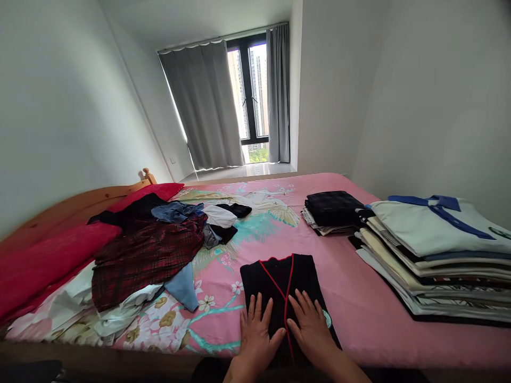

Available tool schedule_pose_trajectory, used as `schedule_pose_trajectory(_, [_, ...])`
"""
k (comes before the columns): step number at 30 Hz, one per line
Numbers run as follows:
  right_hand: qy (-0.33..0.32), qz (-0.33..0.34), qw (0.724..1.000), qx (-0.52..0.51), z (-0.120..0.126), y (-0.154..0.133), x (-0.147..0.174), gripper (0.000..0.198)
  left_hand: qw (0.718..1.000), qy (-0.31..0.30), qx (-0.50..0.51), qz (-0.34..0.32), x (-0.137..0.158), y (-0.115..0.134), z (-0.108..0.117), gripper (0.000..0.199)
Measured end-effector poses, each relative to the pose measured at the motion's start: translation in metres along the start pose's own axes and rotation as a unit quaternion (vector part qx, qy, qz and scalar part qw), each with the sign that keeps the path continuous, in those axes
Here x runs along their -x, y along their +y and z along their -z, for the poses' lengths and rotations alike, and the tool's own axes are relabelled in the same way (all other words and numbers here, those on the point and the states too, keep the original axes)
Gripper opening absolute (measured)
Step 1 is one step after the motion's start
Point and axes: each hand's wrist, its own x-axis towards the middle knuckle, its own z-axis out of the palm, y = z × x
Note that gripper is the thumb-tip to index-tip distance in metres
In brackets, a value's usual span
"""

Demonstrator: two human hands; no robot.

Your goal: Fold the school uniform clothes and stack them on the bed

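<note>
A black cardigan (275, 282) with red trim along its V-neck lies folded at the near edge of the bed. My left hand (257, 331) rests flat on its left side, fingers spread. On the right side of the same garment, my right hand (310, 325) lies flat too, fingers apart and thumb towards the red front line. A round pale badge (327, 318) shows just beside the right hand. The lower part of the cardigan is partly hidden by my hands and wrists.
To the right stands a tall stack of folded shirts (439, 234), with a smaller pile of dark folded clothes (334, 207) behind it. Loose clothes, among them a red plaid garment (147, 258), lie heaped at left near red pillows (51, 250). A pink floral sheet (275, 239) covers the bed.
</note>
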Motion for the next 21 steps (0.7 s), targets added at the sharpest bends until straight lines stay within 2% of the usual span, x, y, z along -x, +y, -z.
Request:
schedule_pose_trajectory(2, [0.004, 0.0, 1.0, 0.005, 0.005, -0.001, -0.003, 0.048, 1.0, 0.006, -0.006, -0.011, -0.001, -0.002, 0.001, 0.069])
schedule_pose_trajectory(5, [0.051, 0.004, 0.999, -0.015, 0.026, -0.008, -0.014, 0.035, 0.999, 0.02, -0.009, -0.029, 0.0, -0.001, 0.003, 0.072])
schedule_pose_trajectory(9, [0.07, 0.017, 0.997, -0.008, 0.041, -0.025, -0.043, 0.027, 1.0, 0.012, -0.007, -0.008, 0.0, 0.001, -0.004, 0.073])
schedule_pose_trajectory(14, [0.021, 0.01, 0.998, 0.057, 0.025, -0.046, -0.081, 0.023, 1.0, 0.018, 0.005, 0.017, 0.001, -0.002, -0.011, 0.079])
schedule_pose_trajectory(21, [0.015, -0.014, 0.998, 0.062, 0.0, -0.065, -0.115, 0.021, 0.999, -0.003, 0.003, 0.034, -0.002, -0.005, -0.013, 0.083])
